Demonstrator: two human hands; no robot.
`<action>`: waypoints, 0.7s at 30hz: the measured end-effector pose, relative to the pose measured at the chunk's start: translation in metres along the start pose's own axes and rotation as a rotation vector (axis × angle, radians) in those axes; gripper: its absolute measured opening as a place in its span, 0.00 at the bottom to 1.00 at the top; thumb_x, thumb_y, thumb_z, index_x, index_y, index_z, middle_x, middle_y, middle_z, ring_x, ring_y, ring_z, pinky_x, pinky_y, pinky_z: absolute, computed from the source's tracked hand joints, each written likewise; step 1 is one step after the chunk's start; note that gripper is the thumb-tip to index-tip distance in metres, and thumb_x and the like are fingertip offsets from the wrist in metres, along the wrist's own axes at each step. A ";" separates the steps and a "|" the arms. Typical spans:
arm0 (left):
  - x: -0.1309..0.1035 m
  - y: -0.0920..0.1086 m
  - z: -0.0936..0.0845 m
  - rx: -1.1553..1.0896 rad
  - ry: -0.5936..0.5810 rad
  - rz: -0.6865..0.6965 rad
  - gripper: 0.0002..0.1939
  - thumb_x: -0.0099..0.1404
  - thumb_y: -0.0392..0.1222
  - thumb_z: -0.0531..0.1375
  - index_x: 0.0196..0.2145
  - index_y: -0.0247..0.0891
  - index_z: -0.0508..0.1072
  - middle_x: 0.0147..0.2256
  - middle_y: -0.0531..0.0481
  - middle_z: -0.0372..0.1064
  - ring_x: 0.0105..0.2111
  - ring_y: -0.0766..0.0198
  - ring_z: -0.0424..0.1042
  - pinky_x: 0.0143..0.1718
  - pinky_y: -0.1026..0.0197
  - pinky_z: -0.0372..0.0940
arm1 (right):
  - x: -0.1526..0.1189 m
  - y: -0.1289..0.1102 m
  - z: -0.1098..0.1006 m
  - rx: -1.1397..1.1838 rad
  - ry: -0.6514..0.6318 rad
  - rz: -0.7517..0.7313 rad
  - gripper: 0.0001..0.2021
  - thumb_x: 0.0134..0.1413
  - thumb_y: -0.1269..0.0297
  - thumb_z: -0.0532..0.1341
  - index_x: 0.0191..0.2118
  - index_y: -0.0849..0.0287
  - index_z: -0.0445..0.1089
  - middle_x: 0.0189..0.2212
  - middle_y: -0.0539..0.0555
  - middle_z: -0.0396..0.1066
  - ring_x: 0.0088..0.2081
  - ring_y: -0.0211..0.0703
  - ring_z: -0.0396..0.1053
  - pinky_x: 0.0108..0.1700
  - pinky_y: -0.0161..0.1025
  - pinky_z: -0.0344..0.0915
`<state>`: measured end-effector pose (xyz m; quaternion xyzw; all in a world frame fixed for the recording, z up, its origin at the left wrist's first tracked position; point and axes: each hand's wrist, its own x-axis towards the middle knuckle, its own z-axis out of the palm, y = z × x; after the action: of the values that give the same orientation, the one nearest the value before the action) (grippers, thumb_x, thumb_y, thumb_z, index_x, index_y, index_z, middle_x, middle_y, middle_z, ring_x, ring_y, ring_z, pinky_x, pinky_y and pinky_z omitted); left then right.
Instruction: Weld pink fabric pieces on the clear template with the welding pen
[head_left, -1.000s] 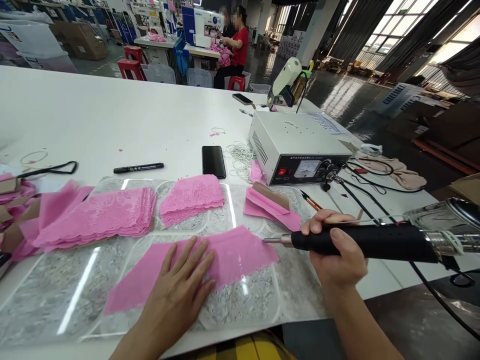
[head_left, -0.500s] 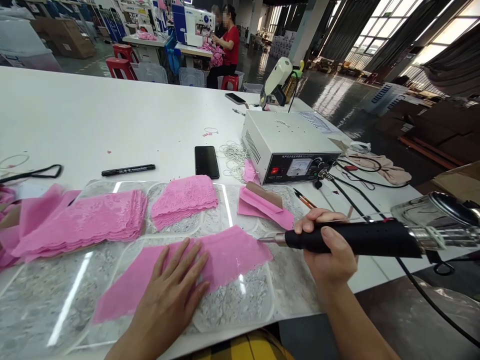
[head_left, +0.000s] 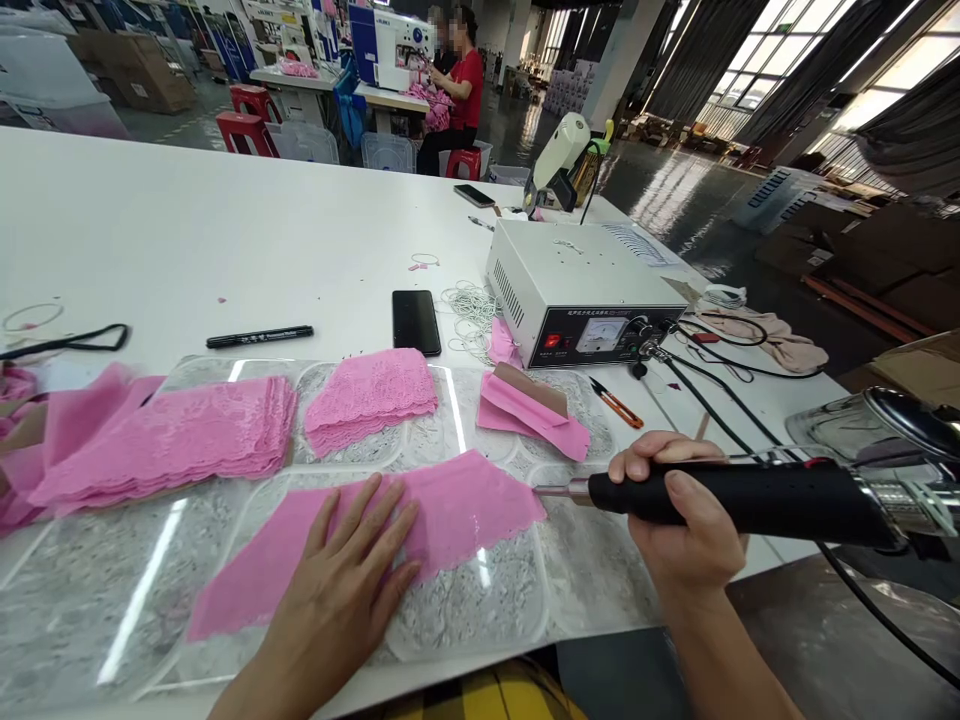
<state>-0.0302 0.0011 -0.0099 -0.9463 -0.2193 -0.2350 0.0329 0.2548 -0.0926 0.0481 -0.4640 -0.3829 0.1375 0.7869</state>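
My left hand (head_left: 352,570) lies flat with fingers spread on a pink fabric piece (head_left: 457,510), which rests on a clear patterned mat (head_left: 480,620). My right hand (head_left: 682,510) is wrapped round the black handle of a corded tool (head_left: 757,500). The tool's thin metal tip is at the right end of the fabric, by its upper edge. Behind the fabric lie a larger stack of pink lace pieces (head_left: 217,430), a smaller lace stack (head_left: 371,398) and a folded pink piece with brown card (head_left: 532,410).
A grey control box (head_left: 577,275) with cables stands behind the tool. Orange snips (head_left: 616,403), a phone (head_left: 415,323), a black marker (head_left: 259,337) and a glass jar (head_left: 832,425) are on the table. A person in red (head_left: 465,90) sits at a sewing machine.
My right hand has moved right and slightly down with the tool, its tip sliding along the fabric's upper right edge toward the corner. My left hand stays put on the fabric.
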 end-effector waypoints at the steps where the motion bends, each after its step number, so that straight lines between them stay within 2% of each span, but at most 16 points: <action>1: 0.000 0.000 0.000 0.001 0.000 0.004 0.20 0.71 0.39 0.53 0.58 0.34 0.66 0.61 0.42 0.61 0.66 0.51 0.52 0.68 0.47 0.39 | 0.000 0.001 0.000 -0.005 -0.011 -0.005 0.02 0.48 0.67 0.61 0.30 0.58 0.70 0.29 0.51 0.68 0.25 0.35 0.64 0.26 0.38 0.67; 5: 0.000 -0.001 0.001 0.004 0.001 0.010 0.20 0.71 0.39 0.53 0.58 0.34 0.67 0.61 0.42 0.62 0.66 0.51 0.51 0.68 0.47 0.39 | 0.001 0.000 0.000 -0.016 -0.003 -0.002 0.02 0.46 0.67 0.61 0.30 0.58 0.70 0.29 0.51 0.68 0.25 0.35 0.64 0.26 0.39 0.66; 11: 0.002 0.005 -0.009 -0.075 0.056 0.049 0.17 0.70 0.34 0.55 0.55 0.32 0.68 0.58 0.38 0.64 0.64 0.48 0.55 0.65 0.43 0.47 | -0.001 -0.009 -0.010 0.014 0.219 0.044 0.05 0.39 0.66 0.59 0.27 0.59 0.68 0.28 0.50 0.65 0.24 0.34 0.61 0.25 0.38 0.65; 16: 0.014 0.024 -0.020 -0.166 0.073 0.088 0.13 0.70 0.32 0.54 0.50 0.33 0.71 0.51 0.41 0.72 0.56 0.55 0.66 0.61 0.51 0.59 | -0.007 -0.010 -0.019 0.044 0.304 0.094 0.05 0.36 0.66 0.58 0.25 0.59 0.67 0.27 0.50 0.63 0.24 0.33 0.60 0.25 0.37 0.64; 21: 0.031 0.048 -0.016 -0.204 -0.005 0.174 0.13 0.73 0.39 0.53 0.50 0.35 0.72 0.53 0.45 0.71 0.56 0.55 0.67 0.60 0.49 0.61 | -0.012 -0.002 -0.013 0.106 0.283 0.080 0.05 0.39 0.66 0.59 0.27 0.58 0.68 0.29 0.50 0.63 0.25 0.34 0.61 0.26 0.38 0.65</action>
<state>0.0080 -0.0325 0.0200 -0.9608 -0.1114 -0.2500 -0.0439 0.2564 -0.1090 0.0407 -0.4516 -0.2417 0.1220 0.8501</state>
